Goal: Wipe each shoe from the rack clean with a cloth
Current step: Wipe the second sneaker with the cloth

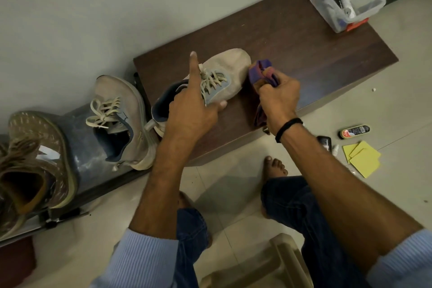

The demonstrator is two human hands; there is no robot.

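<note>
Head view: left grip (194, 110) clasps shoe (231, 65) steady on surface (304, 51); right grip (279, 96) bunches cloth (260, 70), seemingly to wipe toe.

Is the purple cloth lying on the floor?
No, the right hand grips the purple cloth beside the toe of the beige shoe, above the brown cabinet top.

Pale wall (93, 7), beige tiled floor (397, 77) (glossy), dark wooden bench (304, 54) — plastic stool (275, 262)
</note>
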